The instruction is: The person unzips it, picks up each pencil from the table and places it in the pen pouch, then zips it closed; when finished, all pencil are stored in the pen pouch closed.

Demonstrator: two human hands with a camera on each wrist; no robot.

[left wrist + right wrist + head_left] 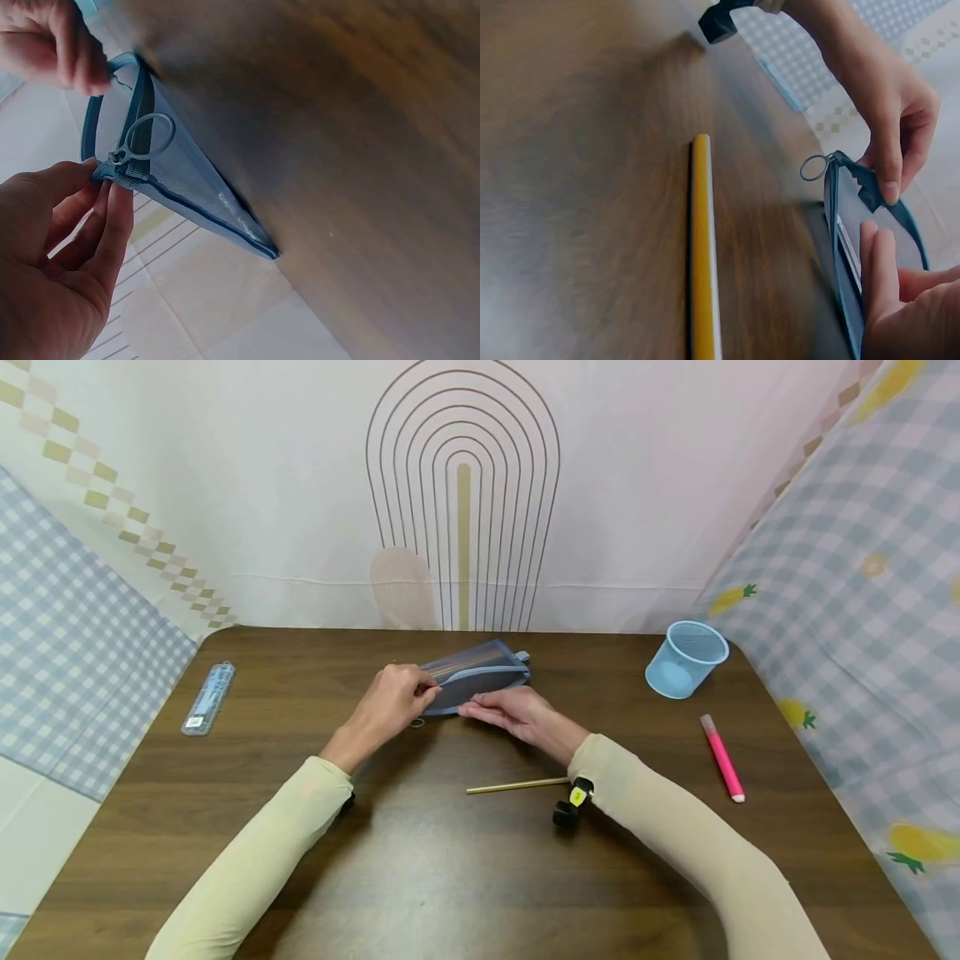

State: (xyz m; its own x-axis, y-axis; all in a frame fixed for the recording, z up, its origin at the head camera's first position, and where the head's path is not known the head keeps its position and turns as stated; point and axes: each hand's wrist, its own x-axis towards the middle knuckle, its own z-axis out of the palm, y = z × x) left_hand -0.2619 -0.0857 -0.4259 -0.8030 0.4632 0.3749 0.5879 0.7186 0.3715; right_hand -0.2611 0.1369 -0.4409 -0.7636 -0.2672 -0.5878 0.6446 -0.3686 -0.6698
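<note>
A blue mesh zip pouch (pixel 480 681) rests on the table near the far edge, its zipped mouth spread open and a ring pull (pixel 152 136) hanging at one end. Thin sticks show faintly through the mesh. My left hand (pixel 397 697) pinches the rim by the ring, thumb against fingers. At the other side of the mouth is my right hand (pixel 521 710); its long fingers reach over the opening while the thumb (pixel 930 281) lies against the rim. Nearer me, a slim gold pencil-like stick (pixel 517 786) lies beside the right wrist.
At the right stands a light blue mesh cup (pixel 686 660), with a pink marker (pixel 722 758) lying in front of it. A flat, clear blue case (pixel 208 699) with a label lies at the left edge. Patterned cloth (pixel 300 485) hangs behind the table.
</note>
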